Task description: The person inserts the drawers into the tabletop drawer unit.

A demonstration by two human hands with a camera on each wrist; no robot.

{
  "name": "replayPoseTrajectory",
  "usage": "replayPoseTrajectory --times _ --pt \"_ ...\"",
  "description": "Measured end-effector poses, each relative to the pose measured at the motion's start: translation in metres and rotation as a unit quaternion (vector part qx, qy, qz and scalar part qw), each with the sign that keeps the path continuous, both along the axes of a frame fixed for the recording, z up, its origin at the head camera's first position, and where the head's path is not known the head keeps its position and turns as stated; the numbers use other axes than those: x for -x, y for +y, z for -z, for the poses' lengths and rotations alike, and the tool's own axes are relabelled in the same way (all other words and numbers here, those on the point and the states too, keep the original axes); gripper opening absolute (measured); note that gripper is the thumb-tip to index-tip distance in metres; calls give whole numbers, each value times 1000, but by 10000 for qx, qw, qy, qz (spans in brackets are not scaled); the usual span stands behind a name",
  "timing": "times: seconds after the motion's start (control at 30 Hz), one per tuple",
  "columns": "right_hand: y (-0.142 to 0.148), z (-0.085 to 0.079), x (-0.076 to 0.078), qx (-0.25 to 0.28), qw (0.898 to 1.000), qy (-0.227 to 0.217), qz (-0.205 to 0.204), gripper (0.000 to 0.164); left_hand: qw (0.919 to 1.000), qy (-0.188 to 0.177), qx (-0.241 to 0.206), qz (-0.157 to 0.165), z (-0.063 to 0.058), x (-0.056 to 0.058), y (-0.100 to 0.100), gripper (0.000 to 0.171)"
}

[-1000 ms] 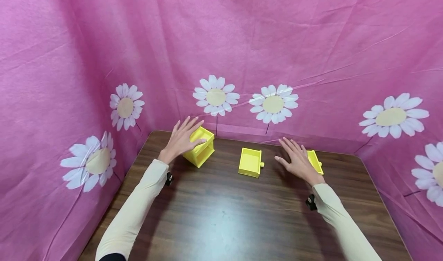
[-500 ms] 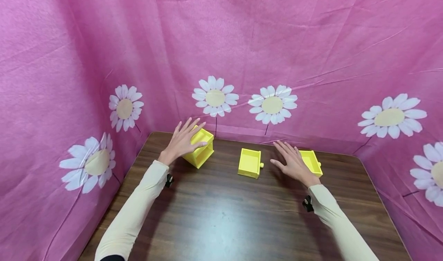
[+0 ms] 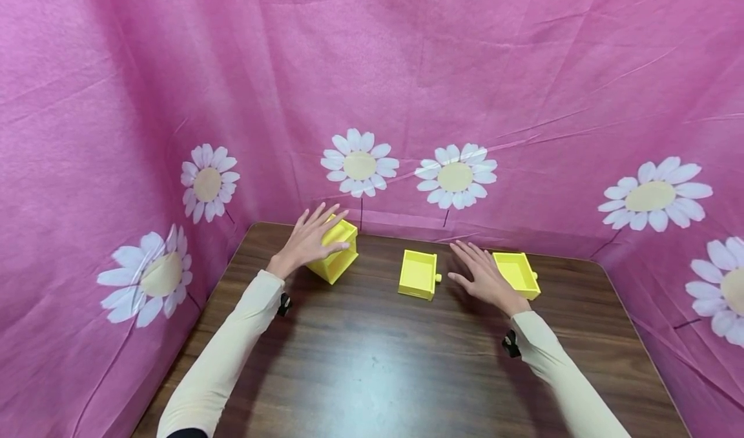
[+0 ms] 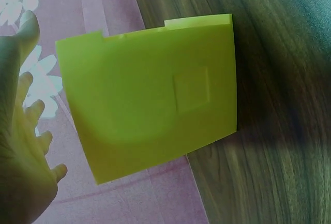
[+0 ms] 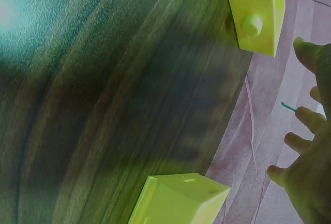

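At the back left of the table stands a yellow box-shaped cabinet with an open front. My left hand is spread over its top; in the left wrist view a gap shows between the fingers and the cabinet's side wall. To the right lies a yellow drawer with a round knob on its right side. A second yellow drawer lies farther right, its knob also facing right. Between the two drawers hovers my right hand, fingers straight, holding nothing.
The brown wooden table reaches back to a pink curtain printed with daisies, which hangs behind and at both sides. Light glares off the table's front middle.
My right hand has moved left, off the right-hand drawer and towards the middle one, so the right-hand drawer shows more fully. My left hand has stayed over the cabinet.
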State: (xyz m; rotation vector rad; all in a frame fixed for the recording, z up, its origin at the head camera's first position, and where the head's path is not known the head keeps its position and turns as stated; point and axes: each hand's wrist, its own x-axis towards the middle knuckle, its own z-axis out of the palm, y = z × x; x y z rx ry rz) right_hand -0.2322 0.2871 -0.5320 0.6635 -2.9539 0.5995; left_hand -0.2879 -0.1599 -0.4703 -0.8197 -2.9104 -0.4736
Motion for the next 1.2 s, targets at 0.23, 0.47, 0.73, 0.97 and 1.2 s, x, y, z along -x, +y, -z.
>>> replayPoseTrajectory --times 0.23,0.47,0.73,0.97,1.2 --pt "-5 4 -3 -40 9999 -87 -89 76 10000 65 -1 29 4 0 3 81" --pt "-8 7 -4 66 9999 -79 -129 74 10000 27 -19 30 3 -1 5 81" --pt "-14 7 -8 270 9991 -266 -199 73 9999 -18 -89 60 2 -2 7 79" --pt "-15 8 -8 383 9981 -457 -164 71 9999 -101 -40 63 8 -2 6 79" --pt "-16 11 -9 325 9980 -527 -117 67 9996 -166 -188 96 10 -2 4 76"
